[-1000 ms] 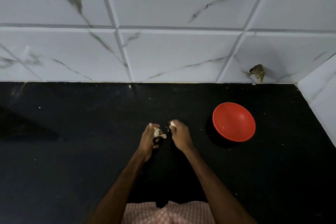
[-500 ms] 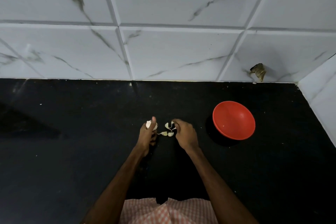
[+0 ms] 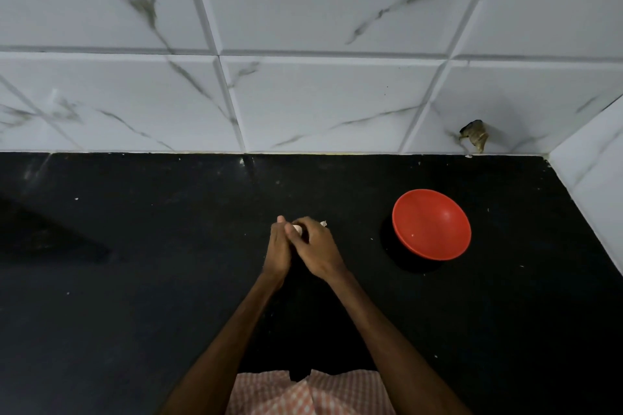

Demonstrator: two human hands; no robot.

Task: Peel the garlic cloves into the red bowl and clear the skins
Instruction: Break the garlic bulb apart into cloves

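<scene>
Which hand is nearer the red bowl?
The right hand: it sits on the side of the red bowl, while the left hand lies beyond it, both meeting around a garlic clove.

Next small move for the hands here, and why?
Probably pull the skin off the garlic pinched between left hand and right hand: a skin flake juts out beside the right hand, and the red bowl looks empty.

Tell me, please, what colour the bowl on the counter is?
The bowl is plain red, clearest in the head view.
</scene>
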